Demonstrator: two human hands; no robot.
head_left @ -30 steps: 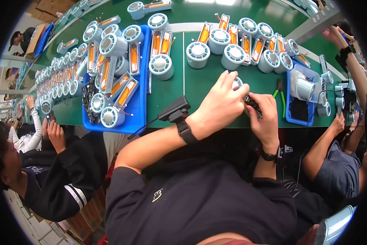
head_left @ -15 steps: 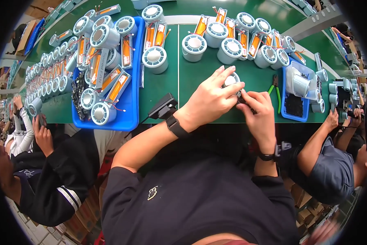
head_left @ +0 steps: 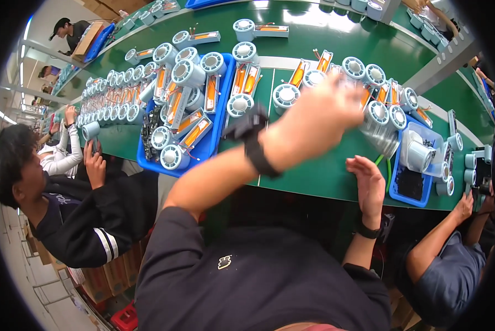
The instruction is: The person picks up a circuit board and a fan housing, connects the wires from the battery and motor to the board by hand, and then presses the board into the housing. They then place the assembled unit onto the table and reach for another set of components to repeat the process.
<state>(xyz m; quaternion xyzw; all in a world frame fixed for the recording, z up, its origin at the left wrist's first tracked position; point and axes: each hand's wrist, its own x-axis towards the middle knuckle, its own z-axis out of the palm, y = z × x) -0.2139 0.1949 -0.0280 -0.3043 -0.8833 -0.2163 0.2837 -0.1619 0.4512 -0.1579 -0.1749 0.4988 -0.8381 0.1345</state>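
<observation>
My left hand (head_left: 320,117) reaches over the far row of light-blue fan units (head_left: 378,112), whose open handles show orange batteries and thin wires. Motion smears its fingers, so whether they hold anything cannot be made out. Just beyond the fingertips stands another round fan head (head_left: 353,67). My right hand (head_left: 367,182) hovers by the table's front edge, palm turned inward, fingers apart and holding nothing. Beside it lie green-handled cutters (head_left: 389,175), partly hidden by a blurred, greyish cylindrical shape (head_left: 384,144).
On the left a blue tray (head_left: 224,118) holds piled fan units and dark circuit boards. A smaller blue tray (head_left: 412,203) on the right carries a clear tub (head_left: 432,144) and small black parts. Co-workers sit on both sides; a grey metal post (head_left: 437,63) slants at right.
Both hands were together around a fan unit at the table edge. They have since parted: the left moved forward over the row, the right opened. The whole view has shifted.
</observation>
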